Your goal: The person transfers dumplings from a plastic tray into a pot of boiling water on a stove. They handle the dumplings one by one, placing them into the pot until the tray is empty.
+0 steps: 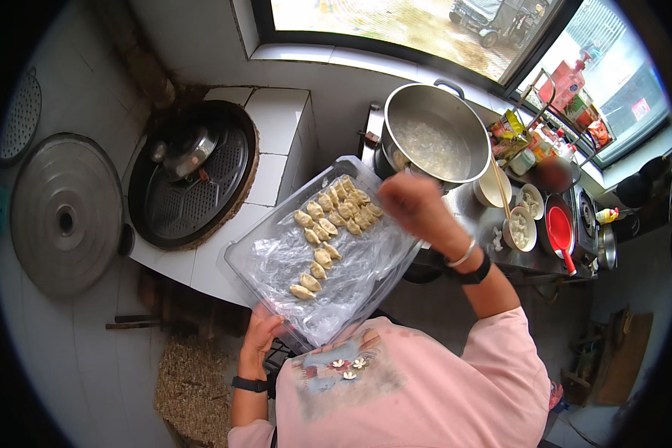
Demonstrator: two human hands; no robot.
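Note:
My left hand [262,331] grips the near left corner of a clear plastic tray [236,255], tilted in front of me. Plastic film [347,291] lines the tray. Several raw dumplings [341,204] lie on the film, crowded towards the far end, with a line of them trailing nearer. Past the tray's far right corner stands a large steel pot [392,112] of cloudy, bubbling water [434,145]. Beside the pot's near rim is my right hand [414,204], blurred, its fingers curled. Whether it holds anything is hidden.
Left, a metal lid [187,154] sits on a perforated steamer rack [224,185] in the tiled stove. A large round lid [64,224] leans on the wall. Right are bowls [519,229], chopsticks [501,185], a red ladle [560,229] and a gas burner [587,207].

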